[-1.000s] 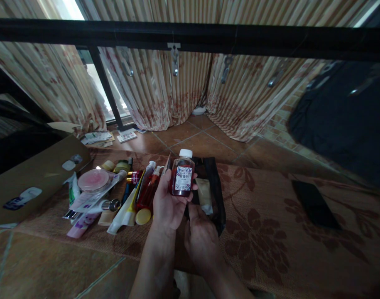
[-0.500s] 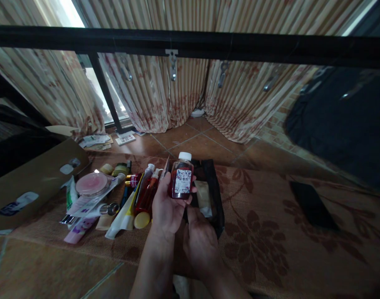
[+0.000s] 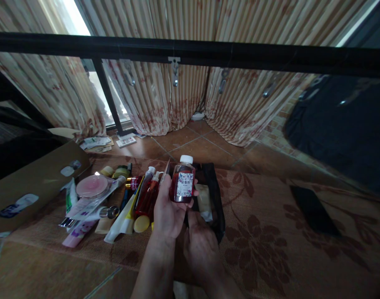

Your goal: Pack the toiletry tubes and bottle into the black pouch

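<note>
In the head view, the left hand (image 3: pixel 169 218) grasps a bottle (image 3: pixel 183 182) of red liquid above the patterned surface (image 3: pixel 261 199), its white cap (image 3: pixel 186 159) toward twelve o'clock. From the bottle, a dark bag (image 3: pixel 219 203) lies at four o'clock with a pale tube (image 3: pixel 204 201) in it. The right hand (image 3: pixel 204 241) is at five o'clock beside the bag; I cannot tell whether it grips anything. A pink round container (image 3: pixel 92 186) lies at nine o'clock.
</note>
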### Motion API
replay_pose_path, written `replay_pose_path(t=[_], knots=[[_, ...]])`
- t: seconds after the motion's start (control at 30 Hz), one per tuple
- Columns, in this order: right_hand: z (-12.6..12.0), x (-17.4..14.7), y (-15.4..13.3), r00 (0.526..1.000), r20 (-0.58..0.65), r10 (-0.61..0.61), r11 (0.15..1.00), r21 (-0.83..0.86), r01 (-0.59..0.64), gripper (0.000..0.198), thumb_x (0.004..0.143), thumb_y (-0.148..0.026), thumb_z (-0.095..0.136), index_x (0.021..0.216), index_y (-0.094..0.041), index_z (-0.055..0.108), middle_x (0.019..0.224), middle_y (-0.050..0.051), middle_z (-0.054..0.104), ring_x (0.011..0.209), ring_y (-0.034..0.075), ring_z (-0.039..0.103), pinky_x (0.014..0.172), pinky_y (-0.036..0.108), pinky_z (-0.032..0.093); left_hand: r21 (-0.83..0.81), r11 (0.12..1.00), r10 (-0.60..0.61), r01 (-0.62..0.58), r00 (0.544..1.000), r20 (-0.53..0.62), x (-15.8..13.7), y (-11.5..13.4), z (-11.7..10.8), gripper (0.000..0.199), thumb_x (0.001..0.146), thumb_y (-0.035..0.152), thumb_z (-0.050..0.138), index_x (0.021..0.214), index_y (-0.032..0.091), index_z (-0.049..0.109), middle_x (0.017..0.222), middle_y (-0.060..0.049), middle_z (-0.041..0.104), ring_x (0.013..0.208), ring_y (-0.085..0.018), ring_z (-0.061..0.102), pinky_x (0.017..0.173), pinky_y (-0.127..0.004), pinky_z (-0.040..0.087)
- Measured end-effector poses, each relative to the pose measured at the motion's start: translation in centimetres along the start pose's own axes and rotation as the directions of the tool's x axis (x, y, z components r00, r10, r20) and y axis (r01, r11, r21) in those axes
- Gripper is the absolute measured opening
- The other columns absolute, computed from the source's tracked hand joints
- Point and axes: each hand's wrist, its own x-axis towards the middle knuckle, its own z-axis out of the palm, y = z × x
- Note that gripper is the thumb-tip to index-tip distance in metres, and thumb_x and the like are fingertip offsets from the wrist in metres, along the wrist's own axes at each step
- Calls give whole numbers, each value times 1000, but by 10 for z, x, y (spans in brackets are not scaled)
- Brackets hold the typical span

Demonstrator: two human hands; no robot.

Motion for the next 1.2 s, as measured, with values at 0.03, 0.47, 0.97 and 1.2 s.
replay_pose_path(t=[0.03, 0.47, 0.97, 1.2], knots=[[0, 0, 0, 1000, -3, -2, 1000, 3, 2, 44, 79, -3, 41, 119, -12, 56, 104, 12, 66, 91, 21, 64, 79, 30, 51, 2, 1000, 4, -4, 1000, 2, 0, 0, 0, 44, 94, 44, 41, 105, 9, 65, 87, -13, 72, 62, -18, 67, 46, -21, 45], [0, 0, -1, 1000, -5, -1, 1000, -24, 1, 39, 79, -1, 41, 112, -14, 57, 98, 9, 65, 90, 21, 63, 79, 30, 50, -42, 999, 7, -7, 1000, 7, 2, -4, -5, 32, 89, 36, 50, 106, 14, 65, 99, -11, 72, 90, -27, 70, 79, -39, 56], [1, 1, -3, 1000, 28, -3, 1000, 8, 3, 34, 84, -7, 42, 114, -13, 57, 101, 12, 65, 95, 20, 63, 84, 30, 51, -106, 990, -80, 97, 985, 150, 0, -4, -2, 36, 87, 44, 58, 117, 24, 61, 103, -7, 72, 104, -26, 67, 87, -36, 55], [-1, 3, -8, 996, 75, 46, 998, -54, -42, 37, 81, -4, 44, 113, -13, 60, 102, 11, 65, 93, 20, 62, 85, 29, 50, -50, 993, -97, 106, 983, 158, -1, -3, 1, 37, 85, 51, 60, 98, 18, 68, 92, -6, 73, 86, -21, 71, 71, -26, 58]])
